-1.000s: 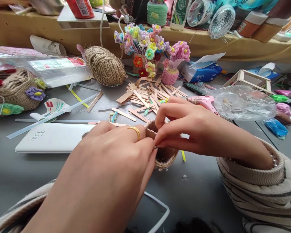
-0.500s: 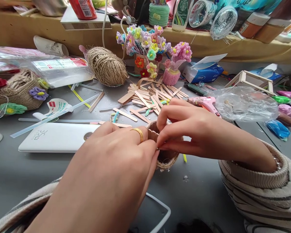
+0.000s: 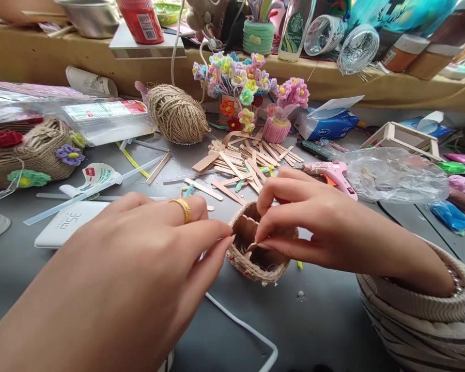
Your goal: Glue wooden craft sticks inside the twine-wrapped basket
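Note:
A small round basket with a twine-wrapped rim stands on the grey table. Its inner wall looks lined with wooden sticks. Over the opening, my right hand pinches a small tan piece between thumb and fingertip; what it is made of is unclear. At the basket's left rim, my left hand has thumb and index finger pressed together. Whatever may be between those fingertips is too small to make out. A white power bank lies partly hidden behind the left hand.
Loose craft sticks lie behind the basket, with a ball of twine and pots of fluffy flowers further back. A pink glue gun and crumpled clear plastic are to the right. A white cable runs in front.
My left hand has moved left, away from my right fingertips, and uncovered more of the basket. The tan piece now shows in my right fingers. The view has shifted slightly.

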Demonstrator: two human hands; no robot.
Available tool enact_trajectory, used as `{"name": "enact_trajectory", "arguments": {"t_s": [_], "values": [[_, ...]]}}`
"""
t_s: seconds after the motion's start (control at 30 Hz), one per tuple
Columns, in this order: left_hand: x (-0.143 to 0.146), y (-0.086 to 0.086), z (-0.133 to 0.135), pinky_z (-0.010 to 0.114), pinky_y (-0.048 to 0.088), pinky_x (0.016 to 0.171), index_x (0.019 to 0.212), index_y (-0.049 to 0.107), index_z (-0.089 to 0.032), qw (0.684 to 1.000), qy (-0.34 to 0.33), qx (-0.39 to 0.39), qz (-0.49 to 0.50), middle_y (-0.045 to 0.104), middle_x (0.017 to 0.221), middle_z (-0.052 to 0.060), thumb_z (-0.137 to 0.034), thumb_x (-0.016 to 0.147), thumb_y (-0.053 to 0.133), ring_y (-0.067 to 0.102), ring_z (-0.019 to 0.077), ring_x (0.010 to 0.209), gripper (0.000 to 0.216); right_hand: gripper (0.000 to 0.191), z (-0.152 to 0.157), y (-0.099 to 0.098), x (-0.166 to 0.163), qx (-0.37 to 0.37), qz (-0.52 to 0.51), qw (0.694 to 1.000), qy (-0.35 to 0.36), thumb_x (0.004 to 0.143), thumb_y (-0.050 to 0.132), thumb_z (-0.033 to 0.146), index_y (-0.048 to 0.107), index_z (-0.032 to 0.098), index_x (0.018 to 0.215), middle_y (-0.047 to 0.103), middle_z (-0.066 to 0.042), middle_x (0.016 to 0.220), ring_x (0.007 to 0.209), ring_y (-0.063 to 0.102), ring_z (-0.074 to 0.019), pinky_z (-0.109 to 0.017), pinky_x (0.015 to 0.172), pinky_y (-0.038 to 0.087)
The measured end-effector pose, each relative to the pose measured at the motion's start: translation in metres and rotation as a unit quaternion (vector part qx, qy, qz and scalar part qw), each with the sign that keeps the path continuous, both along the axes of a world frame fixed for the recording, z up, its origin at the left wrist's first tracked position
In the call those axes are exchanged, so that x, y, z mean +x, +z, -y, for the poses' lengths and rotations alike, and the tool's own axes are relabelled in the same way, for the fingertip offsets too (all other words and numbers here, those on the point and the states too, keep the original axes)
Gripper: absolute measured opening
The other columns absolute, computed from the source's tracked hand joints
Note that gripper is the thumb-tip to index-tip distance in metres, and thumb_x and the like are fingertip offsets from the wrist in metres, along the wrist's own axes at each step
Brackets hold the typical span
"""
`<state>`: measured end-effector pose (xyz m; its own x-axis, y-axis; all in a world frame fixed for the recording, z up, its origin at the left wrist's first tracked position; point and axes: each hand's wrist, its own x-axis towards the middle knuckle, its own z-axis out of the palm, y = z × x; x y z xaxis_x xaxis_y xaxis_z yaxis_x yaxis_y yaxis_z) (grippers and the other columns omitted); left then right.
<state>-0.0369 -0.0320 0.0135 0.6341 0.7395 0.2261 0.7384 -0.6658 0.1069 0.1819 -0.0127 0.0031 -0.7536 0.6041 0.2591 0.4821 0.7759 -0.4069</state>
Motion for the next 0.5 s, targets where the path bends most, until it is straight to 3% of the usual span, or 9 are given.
{"name": "enact_trajectory", "arguments": {"t_s": [0.1, 0.5], "values": [[-0.002, -0.002, 0.000, 0.033, 0.029, 0.058, 0.088, 0.062, -0.032, 0.997, -0.020, 0.035, -0.068, 0.054, 0.063, -0.004, -0.025, 0.090, 0.035, 0.046, 0.0163, 0.054, 0.028, 0.014, 0.001, 0.001, -0.003, -0.014, 0.002, 1.000, -0.010, 0.082, 0.056, 0.013, 0.068, 0.015, 0.075, 0.056, -0.003, 0.080, 0.079, 0.044, -0.0129, -0.026, 0.072, 0.035], [-0.008, -0.009, -0.003, 0.033, 0.030, 0.059, 0.091, 0.064, -0.032, 0.999, -0.006, 0.017, 0.029, 0.055, 0.067, -0.002, -0.026, 0.088, 0.038, 0.046, 0.0172, 0.057, 0.027, 0.010, 0.014, -0.001, -0.012, -0.052, -0.003, 0.994, -0.098, 0.081, 0.056, 0.014, 0.063, 0.017, 0.074, 0.055, -0.002, 0.082, 0.081, 0.044, -0.0146, -0.029, 0.074, 0.037]]}}
